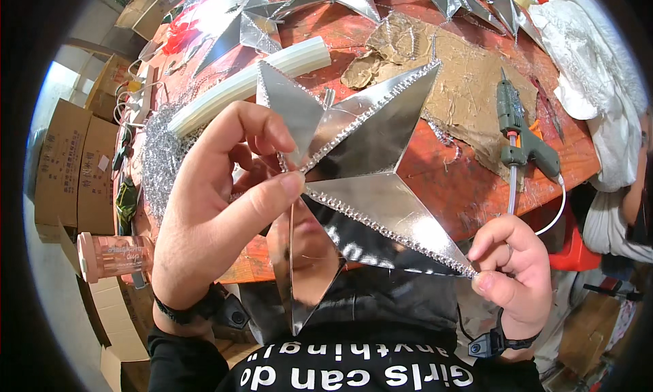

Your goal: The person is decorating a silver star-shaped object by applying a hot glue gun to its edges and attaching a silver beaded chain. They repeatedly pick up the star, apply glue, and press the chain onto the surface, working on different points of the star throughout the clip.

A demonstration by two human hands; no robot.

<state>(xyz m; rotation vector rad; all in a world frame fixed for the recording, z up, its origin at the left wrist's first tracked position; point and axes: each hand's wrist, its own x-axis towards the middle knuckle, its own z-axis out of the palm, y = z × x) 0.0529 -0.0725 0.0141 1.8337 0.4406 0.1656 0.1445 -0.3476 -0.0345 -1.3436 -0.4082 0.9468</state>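
Note:
A mirrored silver star [371,140] with raised, folded points is held up in front of me. Strips of rhinestone trim [381,226] run along its ridges, one toward the upper right tip and one toward the lower right tip. My left hand [218,194] is closed in a pinch near the star's centre, thumb and finger at the inner end of the trim. At the lower right tip, my right hand [513,263] pinches the star's point and the trim's outer end between thumb and finger.
A green glue gun [520,130] lies on the red table [469,194] beside torn cardboard [469,75]. Pale glue sticks [252,82] lie behind my left hand, near tangled silver trim [160,150]. More silver stars [262,33] sit at the back. A pink cup [115,256] stands left.

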